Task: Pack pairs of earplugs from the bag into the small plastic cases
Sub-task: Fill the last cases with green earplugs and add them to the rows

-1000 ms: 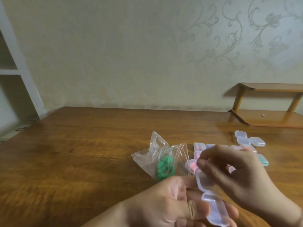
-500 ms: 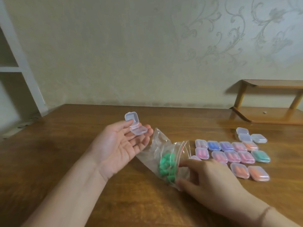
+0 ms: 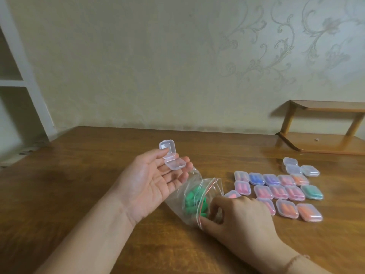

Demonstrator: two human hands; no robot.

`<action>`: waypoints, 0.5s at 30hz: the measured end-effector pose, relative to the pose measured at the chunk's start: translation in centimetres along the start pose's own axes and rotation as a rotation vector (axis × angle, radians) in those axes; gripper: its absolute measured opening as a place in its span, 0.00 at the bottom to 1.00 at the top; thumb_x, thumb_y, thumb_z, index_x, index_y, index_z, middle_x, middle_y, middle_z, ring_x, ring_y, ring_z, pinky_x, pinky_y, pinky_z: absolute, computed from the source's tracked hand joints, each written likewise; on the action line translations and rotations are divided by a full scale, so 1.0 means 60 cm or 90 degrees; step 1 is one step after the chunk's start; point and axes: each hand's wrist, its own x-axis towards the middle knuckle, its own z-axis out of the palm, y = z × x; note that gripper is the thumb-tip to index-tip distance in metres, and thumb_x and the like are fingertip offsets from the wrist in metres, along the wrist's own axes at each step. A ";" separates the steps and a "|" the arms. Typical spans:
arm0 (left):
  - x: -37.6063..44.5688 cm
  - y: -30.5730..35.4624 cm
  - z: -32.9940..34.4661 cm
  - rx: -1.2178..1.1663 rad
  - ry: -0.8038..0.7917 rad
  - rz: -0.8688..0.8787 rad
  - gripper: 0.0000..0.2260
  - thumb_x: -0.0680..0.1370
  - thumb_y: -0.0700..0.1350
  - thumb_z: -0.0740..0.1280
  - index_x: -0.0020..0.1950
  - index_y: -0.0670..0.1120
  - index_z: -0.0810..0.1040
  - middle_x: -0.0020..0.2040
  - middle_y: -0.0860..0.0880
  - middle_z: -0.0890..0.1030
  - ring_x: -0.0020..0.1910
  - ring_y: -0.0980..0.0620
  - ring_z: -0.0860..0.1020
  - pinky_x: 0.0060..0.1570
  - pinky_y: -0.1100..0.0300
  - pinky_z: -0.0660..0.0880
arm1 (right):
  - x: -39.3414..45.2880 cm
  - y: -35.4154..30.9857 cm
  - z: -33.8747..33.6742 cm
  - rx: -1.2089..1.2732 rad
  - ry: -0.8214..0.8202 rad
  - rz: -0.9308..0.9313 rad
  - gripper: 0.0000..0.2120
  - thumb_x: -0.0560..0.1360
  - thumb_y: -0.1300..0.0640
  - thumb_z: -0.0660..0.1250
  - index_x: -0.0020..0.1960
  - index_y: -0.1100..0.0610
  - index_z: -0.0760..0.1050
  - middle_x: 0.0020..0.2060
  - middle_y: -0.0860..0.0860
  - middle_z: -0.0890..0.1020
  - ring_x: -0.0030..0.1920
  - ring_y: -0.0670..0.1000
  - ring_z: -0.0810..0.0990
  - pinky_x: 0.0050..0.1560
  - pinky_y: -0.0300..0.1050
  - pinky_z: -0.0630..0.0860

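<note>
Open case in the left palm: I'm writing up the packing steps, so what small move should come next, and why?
Probably the right hand pinches two green earplugs out of the bag: its fingers are already in the bag's mouth, and the open case on the left hand looks empty.

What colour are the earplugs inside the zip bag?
Green. The earplugs show through the clear zip bag in the head view, the only one.
</note>
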 end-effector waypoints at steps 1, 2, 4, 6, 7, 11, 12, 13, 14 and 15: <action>0.000 -0.001 0.000 -0.001 0.000 0.001 0.21 0.72 0.44 0.66 0.62 0.34 0.76 0.59 0.34 0.81 0.56 0.40 0.83 0.56 0.49 0.78 | 0.000 0.001 0.000 -0.003 0.001 0.005 0.33 0.61 0.24 0.47 0.48 0.44 0.77 0.38 0.45 0.82 0.38 0.44 0.80 0.34 0.37 0.72; 0.001 -0.002 0.001 -0.002 0.000 0.002 0.22 0.71 0.44 0.66 0.63 0.34 0.76 0.59 0.34 0.81 0.57 0.40 0.83 0.56 0.49 0.78 | -0.001 0.002 0.000 -0.003 -0.003 0.011 0.32 0.62 0.25 0.48 0.50 0.43 0.78 0.39 0.44 0.83 0.39 0.44 0.81 0.36 0.37 0.74; 0.001 -0.004 0.001 0.000 -0.003 0.001 0.23 0.71 0.44 0.67 0.62 0.34 0.76 0.60 0.34 0.81 0.58 0.40 0.82 0.57 0.49 0.78 | -0.002 -0.002 -0.006 0.009 -0.017 0.016 0.27 0.65 0.27 0.54 0.53 0.41 0.78 0.42 0.43 0.83 0.41 0.43 0.81 0.38 0.36 0.76; 0.001 -0.005 0.000 0.002 -0.005 -0.002 0.23 0.70 0.44 0.67 0.63 0.34 0.76 0.60 0.34 0.81 0.57 0.40 0.82 0.57 0.49 0.78 | -0.002 -0.005 -0.014 0.027 -0.032 0.019 0.24 0.67 0.28 0.58 0.53 0.40 0.78 0.41 0.42 0.83 0.40 0.42 0.80 0.39 0.34 0.76; 0.001 -0.005 -0.001 0.003 -0.007 -0.004 0.23 0.70 0.44 0.67 0.63 0.35 0.76 0.60 0.34 0.81 0.57 0.40 0.82 0.56 0.49 0.78 | -0.002 -0.005 -0.019 0.035 -0.041 0.020 0.22 0.67 0.29 0.60 0.52 0.40 0.78 0.40 0.42 0.83 0.40 0.41 0.80 0.39 0.33 0.76; 0.001 -0.007 -0.002 0.017 -0.029 -0.014 0.24 0.70 0.45 0.67 0.63 0.35 0.76 0.60 0.34 0.81 0.58 0.40 0.82 0.55 0.50 0.80 | -0.003 0.012 -0.038 0.142 -0.067 0.040 0.12 0.68 0.35 0.65 0.45 0.40 0.80 0.33 0.38 0.80 0.38 0.35 0.79 0.38 0.33 0.78; 0.001 -0.008 -0.002 0.022 -0.035 -0.018 0.24 0.70 0.45 0.67 0.63 0.35 0.76 0.60 0.34 0.81 0.58 0.40 0.82 0.55 0.51 0.80 | -0.004 0.016 -0.041 0.151 -0.070 0.034 0.10 0.69 0.36 0.66 0.45 0.39 0.80 0.33 0.37 0.80 0.39 0.33 0.78 0.39 0.33 0.78; 0.001 -0.009 -0.002 0.027 -0.042 -0.022 0.24 0.70 0.45 0.67 0.64 0.35 0.76 0.60 0.34 0.81 0.58 0.40 0.82 0.55 0.51 0.79 | -0.004 0.018 -0.044 0.152 -0.073 0.024 0.09 0.70 0.38 0.65 0.45 0.39 0.80 0.33 0.36 0.79 0.40 0.32 0.77 0.39 0.32 0.78; 0.001 -0.009 -0.001 0.031 -0.048 -0.026 0.24 0.70 0.45 0.67 0.64 0.35 0.76 0.60 0.34 0.81 0.57 0.40 0.82 0.54 0.51 0.79 | -0.005 0.020 -0.046 0.150 -0.074 0.012 0.08 0.72 0.39 0.65 0.45 0.39 0.80 0.32 0.35 0.79 0.40 0.31 0.77 0.39 0.31 0.78; 0.000 -0.010 0.000 0.032 -0.058 -0.032 0.24 0.71 0.45 0.67 0.64 0.35 0.75 0.60 0.33 0.80 0.57 0.40 0.82 0.54 0.51 0.79 | -0.005 0.023 -0.050 0.160 -0.064 0.006 0.07 0.72 0.40 0.66 0.44 0.40 0.80 0.32 0.35 0.80 0.39 0.32 0.78 0.38 0.32 0.78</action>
